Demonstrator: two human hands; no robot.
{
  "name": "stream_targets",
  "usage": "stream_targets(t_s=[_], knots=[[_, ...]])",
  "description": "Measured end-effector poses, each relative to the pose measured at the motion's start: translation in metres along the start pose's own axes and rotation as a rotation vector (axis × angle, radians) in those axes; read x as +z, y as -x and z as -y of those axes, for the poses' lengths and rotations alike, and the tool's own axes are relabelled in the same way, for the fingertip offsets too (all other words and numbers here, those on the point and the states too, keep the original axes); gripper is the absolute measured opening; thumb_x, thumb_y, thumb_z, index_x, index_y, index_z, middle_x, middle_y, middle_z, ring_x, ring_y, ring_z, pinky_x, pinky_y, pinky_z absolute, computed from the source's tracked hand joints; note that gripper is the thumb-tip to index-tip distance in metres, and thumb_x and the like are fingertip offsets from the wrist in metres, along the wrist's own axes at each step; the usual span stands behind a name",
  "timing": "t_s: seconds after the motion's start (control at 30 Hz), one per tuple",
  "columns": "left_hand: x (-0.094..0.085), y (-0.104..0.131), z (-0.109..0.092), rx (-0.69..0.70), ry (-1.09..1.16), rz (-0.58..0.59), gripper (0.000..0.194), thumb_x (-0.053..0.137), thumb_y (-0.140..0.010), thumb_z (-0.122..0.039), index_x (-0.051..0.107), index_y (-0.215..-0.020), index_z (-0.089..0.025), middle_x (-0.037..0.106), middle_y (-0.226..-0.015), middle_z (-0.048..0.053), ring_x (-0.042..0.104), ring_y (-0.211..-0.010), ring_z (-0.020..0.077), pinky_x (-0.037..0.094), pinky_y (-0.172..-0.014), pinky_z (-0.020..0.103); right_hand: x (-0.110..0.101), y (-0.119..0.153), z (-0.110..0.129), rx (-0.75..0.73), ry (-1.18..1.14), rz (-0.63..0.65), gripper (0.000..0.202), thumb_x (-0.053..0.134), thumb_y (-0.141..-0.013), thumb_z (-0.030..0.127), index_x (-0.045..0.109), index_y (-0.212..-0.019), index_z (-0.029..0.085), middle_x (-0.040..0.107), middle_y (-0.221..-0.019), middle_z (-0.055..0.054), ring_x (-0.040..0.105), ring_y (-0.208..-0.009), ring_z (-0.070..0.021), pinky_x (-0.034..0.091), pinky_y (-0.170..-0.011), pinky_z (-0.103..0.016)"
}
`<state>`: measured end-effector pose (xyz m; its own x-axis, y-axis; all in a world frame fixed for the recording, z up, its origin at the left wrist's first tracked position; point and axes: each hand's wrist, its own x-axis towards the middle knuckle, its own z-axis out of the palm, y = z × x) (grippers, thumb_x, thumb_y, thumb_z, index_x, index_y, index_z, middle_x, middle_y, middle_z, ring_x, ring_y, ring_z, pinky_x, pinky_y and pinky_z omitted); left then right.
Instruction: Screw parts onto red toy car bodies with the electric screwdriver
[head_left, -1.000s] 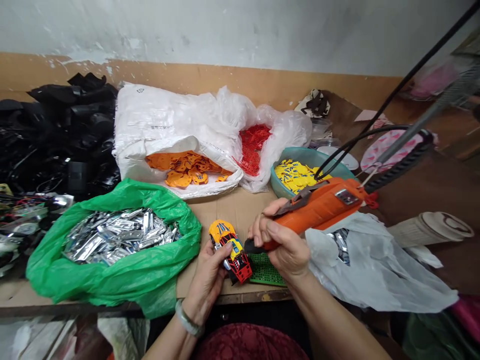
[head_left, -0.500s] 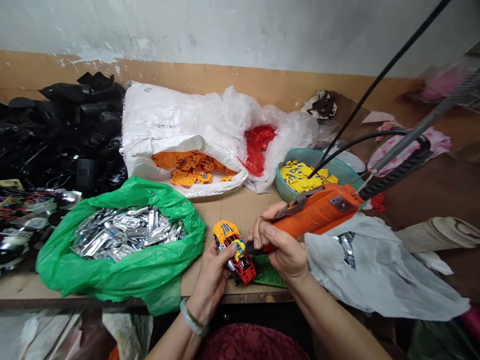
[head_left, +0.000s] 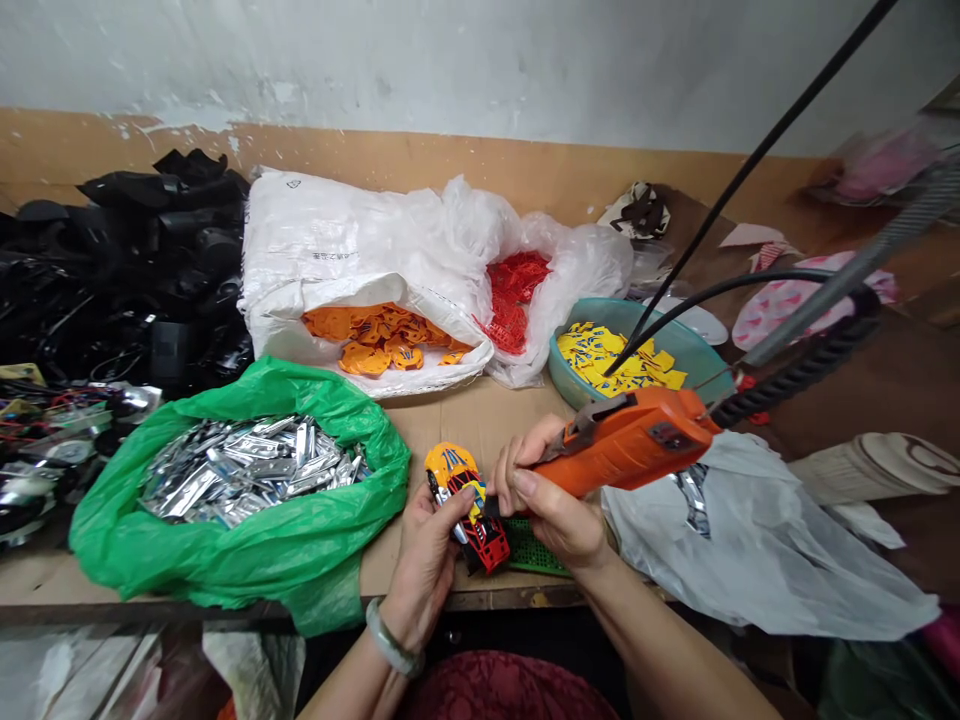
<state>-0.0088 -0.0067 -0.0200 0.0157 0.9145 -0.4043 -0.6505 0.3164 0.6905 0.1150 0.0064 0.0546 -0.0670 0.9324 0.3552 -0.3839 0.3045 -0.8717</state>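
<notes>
Orange plastic power screwdriver (head_left: 626, 452) gripped in right hand (head_left: 559, 505), tip on small yellow-and-red toy car (head_left: 466, 505) (pinched by left hand (head_left: 427, 550)), green plastic bag of silver metal parts (head_left: 247, 500) beside.

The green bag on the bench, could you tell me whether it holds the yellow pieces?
No, the green bag holds silvery metal pieces; the yellow pieces lie in the teal bowl.

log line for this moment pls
left hand: holds toy car | right hand: grips orange power screwdriver, tip at car | green mat beneath

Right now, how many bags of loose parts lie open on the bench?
3: green bag of silver pieces front left, white sack of orange parts behind it, clear bag of red parts beside that.
</notes>
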Motion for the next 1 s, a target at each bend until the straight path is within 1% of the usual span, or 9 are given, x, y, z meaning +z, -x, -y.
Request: stream_targets(t_s=[0.2, 0.3, 0.4, 0.53, 0.67, 0.7, 0.77, 0.87, 1.0], knots=[[0.001, 0.003, -0.004, -0.012, 0.008, 0.074, 0.043, 0.089, -0.061, -0.024, 0.069, -0.098, -0.014, 0.074, -0.088, 0.005, 0.067, -0.076, 0.0170, 0.052, -0.073, 0.027, 0.004, -0.001, 0.004, 0.028, -0.042, 0.003, 0.020, 0.070, -0.084, 0.035, 0.055, -0.091, 0.025, 0.048, -0.054, 0.010, 0.052, -0.045, -0.0124, 0.050, -0.054, -0.030], [-0.005, 0.000, -0.014, -0.063, 0.037, 0.111, 0.044, 0.087, -0.064, -0.020, 0.069, -0.103, -0.014, 0.075, -0.088, 0.006, 0.067, -0.072, 0.0155, 0.053, -0.070, 0.026, -0.004, -0.007, 0.006, -0.029, -0.044, -0.164, 0.022, 0.071, -0.083, 0.034, 0.058, -0.097, 0.023, 0.049, -0.053, 0.009, 0.053, -0.045, -0.0126, 0.052, -0.055, -0.030], [-0.014, -0.003, -0.026, -0.119, 0.089, 0.126, 0.048, 0.087, -0.062, -0.019, 0.068, -0.106, -0.013, 0.075, -0.087, 0.006, 0.068, -0.069, 0.0155, 0.056, -0.068, 0.027, -0.023, -0.018, 0.006, -0.028, 0.161, -0.364, 0.028, 0.075, -0.080, 0.032, 0.060, -0.101, 0.022, 0.058, -0.061, 0.007, 0.058, -0.050, -0.0140, 0.054, -0.059, -0.032], [-0.023, -0.004, -0.035, -0.115, 0.137, 0.178, 0.046, 0.088, -0.063, -0.019, 0.069, -0.105, -0.014, 0.075, -0.085, 0.005, 0.068, -0.069, 0.0156, 0.058, -0.068, 0.028, -0.046, -0.024, 0.005, 0.008, 0.529, -0.454, 0.044, 0.079, -0.075, 0.035, 0.062, -0.113, 0.020, 0.069, -0.096, -0.004, 0.067, -0.084, -0.0224, 0.056, -0.080, -0.040], [-0.024, -0.002, -0.034, -0.077, 0.123, 0.209, 0.042, 0.087, -0.065, -0.020, 0.069, -0.103, -0.014, 0.075, -0.084, 0.005, 0.069, -0.069, 0.0163, 0.059, -0.069, 0.029, -0.042, 0.004, -0.003, -0.223, 0.700, -0.625, 0.065, 0.073, -0.080, 0.029, 0.047, -0.139, 0.023, 0.055, -0.136, -0.012, 0.054, -0.127, -0.0283, 0.041, -0.110, -0.051], [-0.024, -0.001, -0.033, -0.072, 0.119, 0.209, 0.042, 0.087, -0.065, -0.019, 0.069, -0.103, -0.014, 0.075, -0.085, 0.005, 0.069, -0.069, 0.0166, 0.059, -0.069, 0.029, -0.036, 0.015, -0.008, -0.230, 0.724, -0.602, 0.064, 0.071, -0.082, 0.027, 0.046, -0.140, 0.023, 0.054, -0.137, -0.013, 0.054, -0.128, -0.0282, 0.042, -0.110, -0.051], [-0.023, 0.000, -0.031, -0.068, 0.119, 0.202, 0.043, 0.086, -0.066, -0.018, 0.069, -0.105, -0.015, 0.076, -0.087, 0.005, 0.070, -0.071, 0.0170, 0.059, -0.071, 0.029, -0.024, 0.036, -0.019, -0.102, 0.794, -0.372, 0.055, 0.068, -0.083, 0.024, 0.052, -0.135, 0.024, 0.060, -0.132, -0.012, 0.061, -0.120, -0.0276, 0.048, -0.106, -0.049], [-0.025, 0.000, -0.026, -0.082, 0.161, 0.202, 0.043, 0.083, -0.066, -0.016, 0.069, -0.107, -0.016, 0.077, -0.092, 0.006, 0.072, -0.079, 0.0205, 0.058, -0.078, 0.032, -0.004, 0.053, -0.034, 0.089, 0.804, -0.110, 0.063, 0.070, -0.077, 0.021, 0.052, -0.137, 0.022, 0.060, -0.136, -0.013, 0.063, -0.119, -0.0294, 0.053, -0.103, -0.046], [-0.030, -0.006, -0.024, -0.114, 0.286, 0.266, 0.034, 0.081, -0.064, -0.022, 0.075, -0.096, -0.016, 0.079, -0.083, 0.007, 0.074, -0.091, 0.0308, 0.057, -0.090, 0.043, 0.013, 0.054, -0.037, 0.209, 0.645, -0.063, 0.066, 0.068, -0.079, 0.023, 0.047, -0.142, 0.022, 0.060, -0.139, -0.014, 0.065, -0.118, -0.0293, 0.055, -0.101, -0.045]])
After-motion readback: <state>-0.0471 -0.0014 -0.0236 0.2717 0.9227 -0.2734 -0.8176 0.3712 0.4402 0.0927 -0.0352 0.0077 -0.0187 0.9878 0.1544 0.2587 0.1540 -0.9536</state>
